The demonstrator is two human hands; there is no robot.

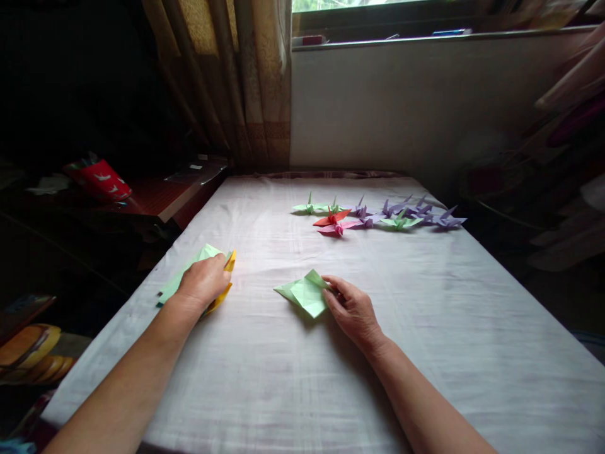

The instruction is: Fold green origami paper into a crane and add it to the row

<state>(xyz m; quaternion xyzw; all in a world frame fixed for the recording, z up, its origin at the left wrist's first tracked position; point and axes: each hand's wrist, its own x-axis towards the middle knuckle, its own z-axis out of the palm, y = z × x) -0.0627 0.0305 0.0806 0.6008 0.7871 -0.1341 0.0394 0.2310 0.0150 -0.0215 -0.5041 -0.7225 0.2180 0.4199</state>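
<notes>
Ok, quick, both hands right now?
Left hand: over yellow paper and pale green sheets; grip cannot be told.
Right hand: closed, holding folded green paper.

Folded paper [309, 294] on table [265, 391], middle; paper cranes [332, 217] behind, rightward; other papers [176, 282] left; cup [104, 180] on desk [154, 200], farther left.

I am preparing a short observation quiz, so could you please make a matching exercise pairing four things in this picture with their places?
1. Left hand
2. Right hand
3. Red container
4. Red crane

A. just behind the pink crane
B. over pale green paper and yellow paper
C. on the reddish-brown surface, picture left
D. at the right corner of the folded green paper

Pairs: 1-B; 2-D; 3-C; 4-A
</notes>
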